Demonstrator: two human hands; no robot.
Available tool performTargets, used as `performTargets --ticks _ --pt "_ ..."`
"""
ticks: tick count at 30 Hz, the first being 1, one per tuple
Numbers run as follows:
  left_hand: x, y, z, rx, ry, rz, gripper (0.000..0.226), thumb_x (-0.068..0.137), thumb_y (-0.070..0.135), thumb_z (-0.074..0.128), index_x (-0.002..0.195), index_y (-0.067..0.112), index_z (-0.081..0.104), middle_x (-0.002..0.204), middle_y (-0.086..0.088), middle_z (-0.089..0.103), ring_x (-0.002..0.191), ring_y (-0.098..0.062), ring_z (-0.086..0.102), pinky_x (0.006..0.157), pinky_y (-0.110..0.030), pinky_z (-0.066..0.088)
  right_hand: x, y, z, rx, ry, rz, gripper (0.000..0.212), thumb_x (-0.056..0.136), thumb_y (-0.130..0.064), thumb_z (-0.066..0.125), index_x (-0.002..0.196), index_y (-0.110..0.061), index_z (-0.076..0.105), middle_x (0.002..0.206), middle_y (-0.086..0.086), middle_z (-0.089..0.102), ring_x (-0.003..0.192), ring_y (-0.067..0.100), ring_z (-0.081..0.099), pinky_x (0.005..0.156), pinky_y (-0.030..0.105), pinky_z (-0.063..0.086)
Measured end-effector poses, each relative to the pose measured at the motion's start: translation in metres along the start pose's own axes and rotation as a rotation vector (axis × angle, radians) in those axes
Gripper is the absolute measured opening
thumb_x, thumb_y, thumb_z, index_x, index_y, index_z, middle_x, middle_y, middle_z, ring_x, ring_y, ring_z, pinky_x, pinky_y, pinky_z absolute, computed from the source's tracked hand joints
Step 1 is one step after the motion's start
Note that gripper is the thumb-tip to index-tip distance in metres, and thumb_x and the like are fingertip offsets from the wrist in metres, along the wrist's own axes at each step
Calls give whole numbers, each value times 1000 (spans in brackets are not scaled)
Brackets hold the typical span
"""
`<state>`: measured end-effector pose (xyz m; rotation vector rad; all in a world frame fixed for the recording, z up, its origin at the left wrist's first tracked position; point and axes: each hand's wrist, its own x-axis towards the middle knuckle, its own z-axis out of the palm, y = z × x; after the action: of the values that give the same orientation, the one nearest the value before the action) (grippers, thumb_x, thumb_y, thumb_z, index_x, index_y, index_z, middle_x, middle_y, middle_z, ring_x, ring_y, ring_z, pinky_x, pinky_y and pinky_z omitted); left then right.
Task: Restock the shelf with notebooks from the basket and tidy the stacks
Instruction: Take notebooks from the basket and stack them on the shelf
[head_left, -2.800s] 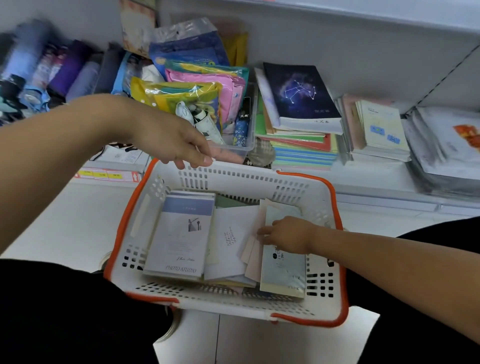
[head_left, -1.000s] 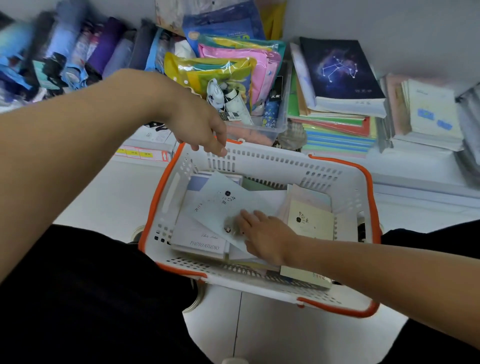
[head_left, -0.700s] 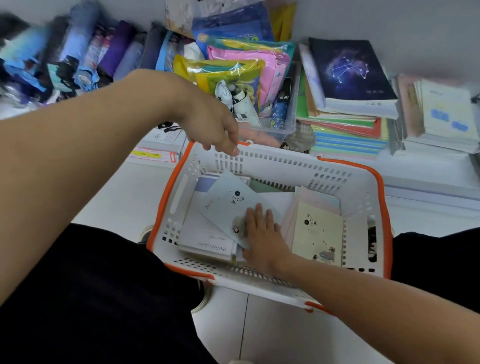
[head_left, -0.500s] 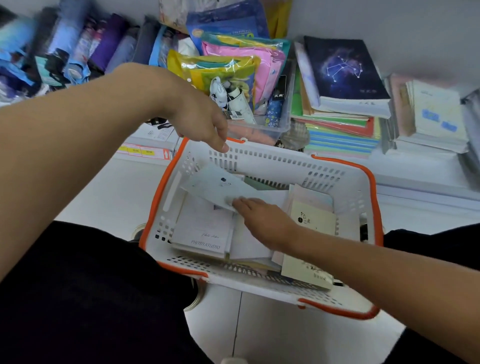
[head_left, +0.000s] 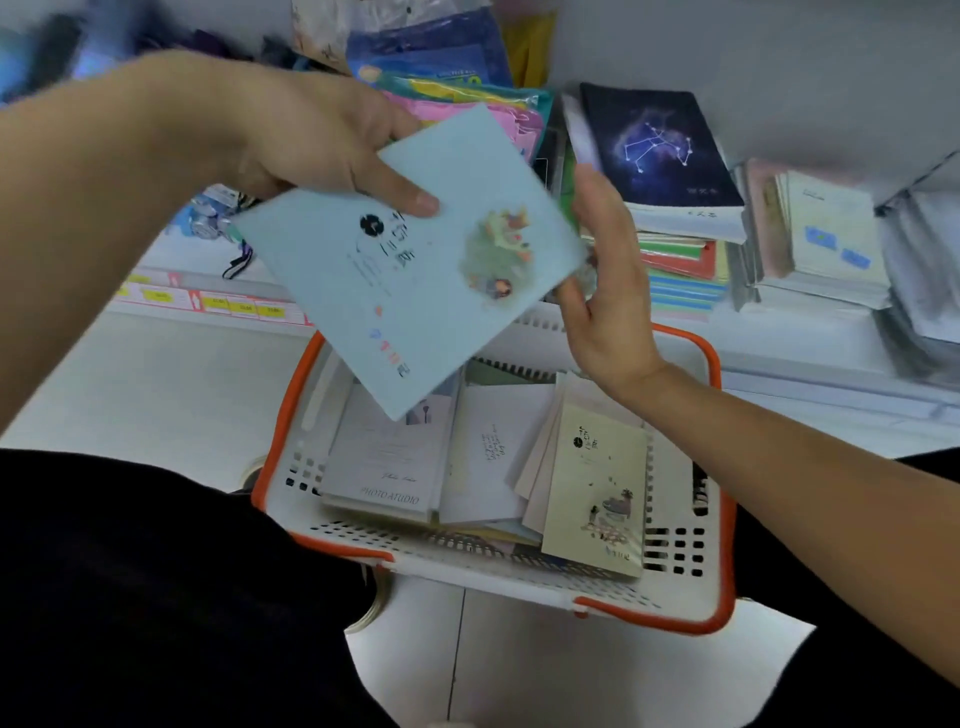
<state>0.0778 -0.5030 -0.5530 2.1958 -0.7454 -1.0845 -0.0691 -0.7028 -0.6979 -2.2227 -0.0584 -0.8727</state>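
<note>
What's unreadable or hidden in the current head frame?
- Pale blue notebook: cover print motion-blurred; left hand covers its top corner.
- Basket: lower notebooks buried under top ones; far rim behind the notebook.
- Right hand: contact with the notebook edge unclear.
- Shelf items top left: blurred.

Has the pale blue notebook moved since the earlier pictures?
Yes. The pale blue notebook lay inside the white basket before; now it is lifted above the basket's far rim, gripped by the left hand, the right hand beside it.
</note>
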Motion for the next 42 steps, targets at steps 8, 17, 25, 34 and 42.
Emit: performTargets --ticks 8,17,25,34,42 --pt "21 -23 -3 564 173 -1 69 91 26 67 146 40 28 140 2 51 119 -27 53 101 -48 45 -119 78 -7 -566 -1447 5 54 94 -16 60 146 -22 46 157 -6 35 137 22 38 107 36 39" --pt "19 -14 2 721 98 85 41 96 28 57 132 46 52 148 7 45 132 -20 42 110 -36 34 -128 81 -9 -695 -1472 -89 58 93 -9 50 149 -21 36 160 2 25 129 28 40 97 42 45" --pt "11 -2 10 665 86 35 64 75 66 62 133 40 56 146 13 46 135 -13 39 107 -28 28 -12 31 -15 -316 -1229 238 12 84 -16 77 93 -16 68 84 -16 60 69 -9 59 64 9 43" --pt "0 4 -4 229 219 267 56 84 14 74 124 40 45 123 17 54 115 -8 54 87 -20 46 131 -81 -4 -146 -464 -124 31 78 -19 80 107 -21 68 105 -7 63 83 5 55 79 33 52" --pt "-38 -5 -53 -658 497 495 70 89 -9 60 142 29 34 128 6 60 105 -16 68 77 -38 60 142 -95 -24 156 -38 486 67 88 -43 68 144 -22 38 137 -6 49 113 13 58 97 35 49"
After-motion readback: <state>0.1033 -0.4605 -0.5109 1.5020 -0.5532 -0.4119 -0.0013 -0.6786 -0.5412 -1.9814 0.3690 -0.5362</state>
